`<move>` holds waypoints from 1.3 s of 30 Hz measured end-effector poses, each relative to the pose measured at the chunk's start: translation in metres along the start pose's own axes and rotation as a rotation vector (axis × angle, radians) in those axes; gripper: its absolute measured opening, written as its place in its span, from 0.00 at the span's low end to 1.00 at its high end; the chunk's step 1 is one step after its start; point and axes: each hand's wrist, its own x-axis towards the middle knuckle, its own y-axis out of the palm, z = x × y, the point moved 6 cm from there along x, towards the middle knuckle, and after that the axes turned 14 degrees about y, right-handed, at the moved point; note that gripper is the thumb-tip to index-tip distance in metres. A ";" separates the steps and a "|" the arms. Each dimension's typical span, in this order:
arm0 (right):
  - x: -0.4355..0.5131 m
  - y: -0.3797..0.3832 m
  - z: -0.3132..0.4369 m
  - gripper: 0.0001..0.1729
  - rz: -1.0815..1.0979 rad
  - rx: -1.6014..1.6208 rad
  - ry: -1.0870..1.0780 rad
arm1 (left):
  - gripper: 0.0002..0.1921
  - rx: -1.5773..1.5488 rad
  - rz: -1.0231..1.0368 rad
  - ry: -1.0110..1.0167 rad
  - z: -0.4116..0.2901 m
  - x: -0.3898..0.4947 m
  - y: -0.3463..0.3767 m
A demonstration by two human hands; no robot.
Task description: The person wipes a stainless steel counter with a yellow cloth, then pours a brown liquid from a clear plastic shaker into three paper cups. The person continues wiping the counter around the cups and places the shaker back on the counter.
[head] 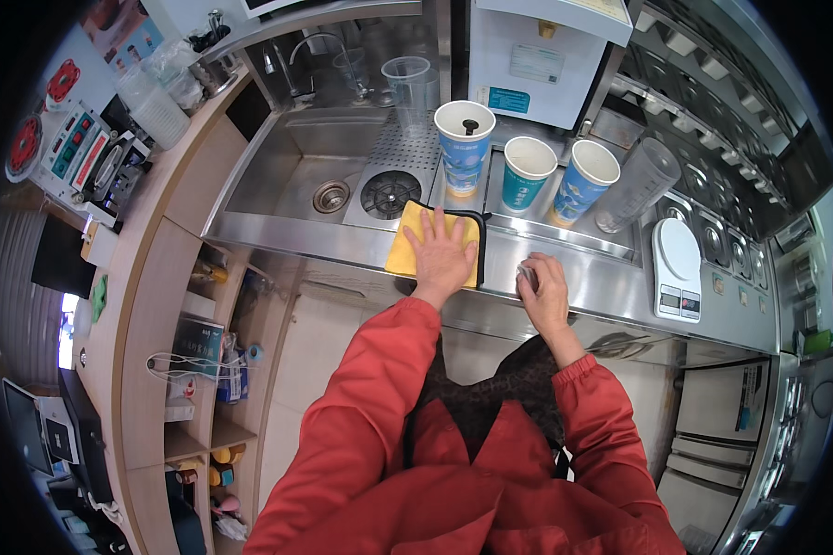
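My left hand (pixel 441 253) lies flat, fingers spread, on a folded yellow cloth with dark edging (pixel 404 244) at the front edge of the steel counter (pixel 597 281). To its right, my right hand (pixel 545 283) curls its fingers round a small greyish item (pixel 528 275) at the counter's edge; what it is cannot be told. Behind the hands stand a tall blue paper cup (pixel 464 156) with a dark object inside, a teal paper cup (pixel 525 180) and another blue paper cup (pixel 580 186). A clear plastic pitcher (pixel 640 186) leans beside them.
A white digital scale (pixel 679 260) rests at right, near lidded steel containers (pixel 713 239). At left are the sink (pixel 278 173), a round black rinser grate (pixel 391 195) and a clear measuring cup (pixel 409 94). A white dispenser (pixel 538 66) stands behind; a sealing machine (pixel 83 156) sits far left.
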 end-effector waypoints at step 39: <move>-0.004 0.033 0.057 0.10 0.089 -0.366 -0.369 | 0.27 -0.059 -0.033 0.239 0.000 -0.034 -0.007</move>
